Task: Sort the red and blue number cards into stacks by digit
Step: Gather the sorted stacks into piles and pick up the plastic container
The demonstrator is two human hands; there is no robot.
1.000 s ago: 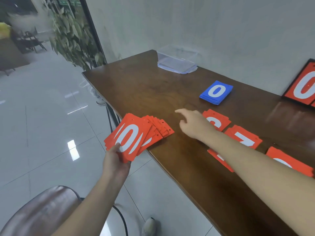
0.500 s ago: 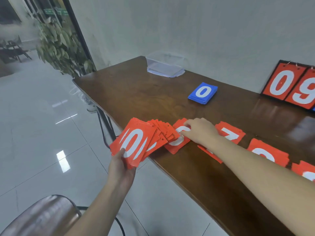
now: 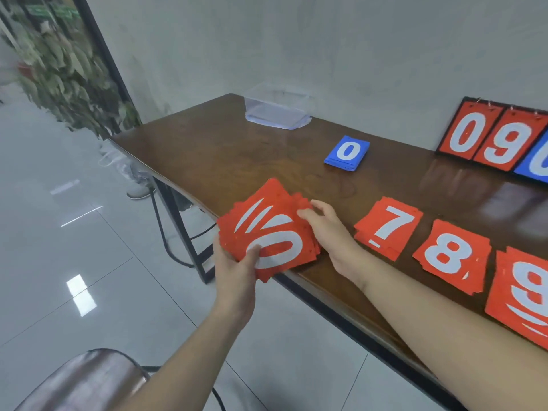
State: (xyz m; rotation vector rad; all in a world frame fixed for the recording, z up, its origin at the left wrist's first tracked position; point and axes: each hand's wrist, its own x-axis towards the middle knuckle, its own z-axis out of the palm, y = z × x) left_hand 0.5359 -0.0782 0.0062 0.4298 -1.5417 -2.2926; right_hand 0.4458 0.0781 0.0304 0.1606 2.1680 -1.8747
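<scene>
While left hand (image 3: pixel 234 268) grips fanned red zero cards (image 3: pixel 272 229), right hand (image 3: pixel 329 229) pinches their far edge, over table (image 3: pixel 225 149) edge.

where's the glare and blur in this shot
Head view: ceiling light glares off the floor tiles and the glossy table; the plant at the left edge is smeared; the red 9 stack stretches with wide-angle distortion.

Light: even, soft indoor brightness
Glare: bright patches on the floor tiles (image 3: pixel 80 292) left of the left hand (image 3: pixel 234 271); dull sheen on the table (image 3: pixel 207 149) beyond the right hand (image 3: pixel 329 229)
Shadows: faint, soft
Blur: plant (image 3: pixel 59 66) far left smeared; cards near both hands slightly soft
Distortion: wide-angle stretch at the edges
</scene>
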